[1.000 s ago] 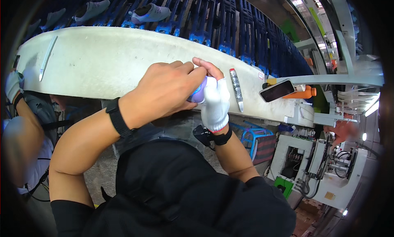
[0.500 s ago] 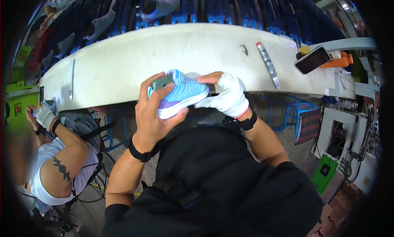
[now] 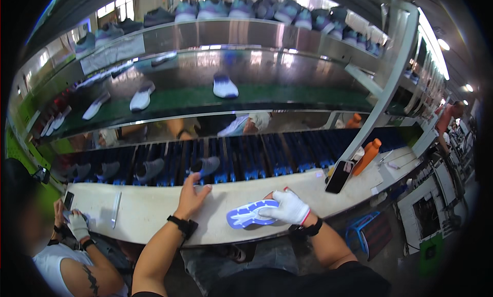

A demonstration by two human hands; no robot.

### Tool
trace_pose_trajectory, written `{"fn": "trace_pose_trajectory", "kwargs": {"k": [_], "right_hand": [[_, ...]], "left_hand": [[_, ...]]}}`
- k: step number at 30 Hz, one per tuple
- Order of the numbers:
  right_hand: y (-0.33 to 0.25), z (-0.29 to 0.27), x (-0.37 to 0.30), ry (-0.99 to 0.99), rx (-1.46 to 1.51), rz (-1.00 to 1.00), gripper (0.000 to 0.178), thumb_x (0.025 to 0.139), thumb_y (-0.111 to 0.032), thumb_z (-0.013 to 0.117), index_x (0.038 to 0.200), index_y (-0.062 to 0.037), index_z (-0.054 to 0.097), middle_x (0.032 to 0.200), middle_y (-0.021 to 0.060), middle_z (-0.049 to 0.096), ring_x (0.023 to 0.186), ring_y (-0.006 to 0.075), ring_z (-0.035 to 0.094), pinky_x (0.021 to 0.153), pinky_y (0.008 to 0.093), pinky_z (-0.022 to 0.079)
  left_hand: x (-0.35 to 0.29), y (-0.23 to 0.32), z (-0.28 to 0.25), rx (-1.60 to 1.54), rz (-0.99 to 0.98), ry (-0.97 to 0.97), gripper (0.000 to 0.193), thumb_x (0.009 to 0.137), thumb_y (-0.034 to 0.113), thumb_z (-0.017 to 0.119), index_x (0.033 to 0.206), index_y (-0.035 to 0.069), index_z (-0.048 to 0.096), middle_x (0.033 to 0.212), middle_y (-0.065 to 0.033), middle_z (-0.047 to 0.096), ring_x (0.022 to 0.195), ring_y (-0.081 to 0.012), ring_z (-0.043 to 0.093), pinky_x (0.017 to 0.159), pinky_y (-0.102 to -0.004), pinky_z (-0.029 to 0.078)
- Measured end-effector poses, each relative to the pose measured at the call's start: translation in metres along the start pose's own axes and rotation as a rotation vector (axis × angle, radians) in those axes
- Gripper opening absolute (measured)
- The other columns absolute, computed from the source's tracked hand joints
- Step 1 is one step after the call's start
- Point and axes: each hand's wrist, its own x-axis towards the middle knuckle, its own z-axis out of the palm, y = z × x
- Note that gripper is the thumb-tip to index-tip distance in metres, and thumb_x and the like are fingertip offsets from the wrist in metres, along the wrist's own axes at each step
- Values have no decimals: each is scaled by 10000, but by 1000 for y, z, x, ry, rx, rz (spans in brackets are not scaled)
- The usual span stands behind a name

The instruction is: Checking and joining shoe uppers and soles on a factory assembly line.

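Fingers of your right hand point(image 3: 290, 206) grip sole point(image 3: 240, 218), tread facing you, over bench point(image 3: 146, 207). Left hand point(image 3: 192, 198) spread, empty, near shoe point(image 3: 208, 165) on conveyor point(image 3: 251, 158); contact unclear. Steady sole with firm right grip; for shoe, wrap left fingers around body, clear of conveyor.

A long, curved white surface point(image 3: 154, 209) runs across the view, scuffed in places. Toward its left lies a slim pale tool point(image 3: 116, 209); a dark-screened phone point(image 3: 340, 176) and an orange bottle point(image 3: 367, 158) are set close together farther right. Just behind, a blue slatted conveyor point(image 3: 246, 157) carries grey shoes point(image 3: 150, 169). Above, a green belt point(image 3: 179, 99) bears pale pieces point(image 3: 226, 89), probably shoes, and a top shelf point(image 3: 231, 30) holds a row of shoes point(image 3: 213, 10).
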Motion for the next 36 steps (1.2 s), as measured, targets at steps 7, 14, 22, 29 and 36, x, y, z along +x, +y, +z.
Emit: {"fn": "trace_pose_trajectory", "kwargs": {"k": [7,14,22,29,36], "right_hand": [[-99,-172,103,444,562,-465,352,1086,-305,717,1263,-1,732,1006,72,779,844,146,716,795,312,590],[-181,-178,110,273,414,-652,521,1037,-306,801,1405,32,654,1283,167,776,1065,215,778,964,358,610],[-120,-108,191,406,-447,-638,378,969,-375,779,1237,-109,793,1336,135,762,1164,345,730,1043,442,565],[-96,-121,229,431,-455,-400,753,930,-550,809,1508,-109,609,1601,180,556,1443,379,563,1198,484,480],[-92,-136,256,846,360,-320,837,862,-443,942,1499,-56,563,1364,134,696,1156,251,682,1037,439,569]], "left_hand": [[108,-48,32,485,-310,-6,937,931,471,806,1665,62,392,1627,-269,515,1536,-437,476,1261,-488,421],[98,-59,17,401,-295,44,558,988,379,764,1423,73,597,1312,-258,730,1288,-443,686,1092,-518,540],[77,-67,13,87,-168,253,375,1038,339,679,1141,-19,714,1005,-194,769,945,-354,740,932,-465,581],[-30,-24,-11,-641,-280,153,228,1119,220,597,961,92,701,892,63,599,842,-57,518,739,-258,434],[-104,12,-47,43,-228,20,176,1025,168,672,1032,0,721,921,-130,724,870,-248,681,813,-358,529]]}}
